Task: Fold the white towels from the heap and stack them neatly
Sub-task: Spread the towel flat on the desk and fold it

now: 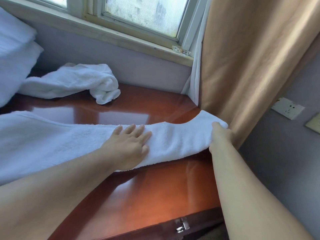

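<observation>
White towel pulled straight for folding

The glossy red-brown bench [155, 179] carries the work. Across it lies a long towel [173, 137], apparently doubled lengthwise and probably drawn taut so its edges line up. Behind it, near the wall, a crumpled towel [74, 80] waits beside a white pile [15, 54], perhaps folded ones. The left hand [129, 144] lies flat, fingers spread, pinning the middle. The right hand [220, 130] grips the far end beside the curtain [251, 66]. A small glass dish [181, 50] on the sill looks empty.
</observation>
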Demonstrator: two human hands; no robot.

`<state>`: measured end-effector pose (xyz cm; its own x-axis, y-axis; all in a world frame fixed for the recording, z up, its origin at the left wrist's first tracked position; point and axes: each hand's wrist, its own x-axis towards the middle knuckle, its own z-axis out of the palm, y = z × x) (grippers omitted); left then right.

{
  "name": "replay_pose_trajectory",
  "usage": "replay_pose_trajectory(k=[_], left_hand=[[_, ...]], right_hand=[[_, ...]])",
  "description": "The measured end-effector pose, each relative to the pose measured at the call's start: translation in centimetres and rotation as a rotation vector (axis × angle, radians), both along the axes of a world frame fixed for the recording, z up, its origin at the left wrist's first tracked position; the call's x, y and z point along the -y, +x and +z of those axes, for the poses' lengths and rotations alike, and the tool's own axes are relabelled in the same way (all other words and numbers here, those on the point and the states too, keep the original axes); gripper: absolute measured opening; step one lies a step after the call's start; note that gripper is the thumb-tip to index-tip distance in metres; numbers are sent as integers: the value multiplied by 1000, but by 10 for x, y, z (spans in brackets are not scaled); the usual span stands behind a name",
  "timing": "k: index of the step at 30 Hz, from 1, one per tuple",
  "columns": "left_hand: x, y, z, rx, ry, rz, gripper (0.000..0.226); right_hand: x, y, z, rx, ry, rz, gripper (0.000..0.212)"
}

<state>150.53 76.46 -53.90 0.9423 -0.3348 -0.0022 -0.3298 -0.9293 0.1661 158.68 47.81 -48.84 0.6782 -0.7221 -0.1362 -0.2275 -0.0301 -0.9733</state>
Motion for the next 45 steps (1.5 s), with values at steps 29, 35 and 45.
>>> replay_pose_trajectory(k=[29,35,45], left_hand=[[-139,-28,102,-526,-1055,503,31],[-203,-42,100,-496,-1170,520,22],[-258,-75,85,-386,-1242,694,37]], right_hand=[[-252,-144,-10,619,-1104,900,9],[-263,-149,-11,399,-1328,987,37],[-308,-162,-12,562,-1358,1092,37]])
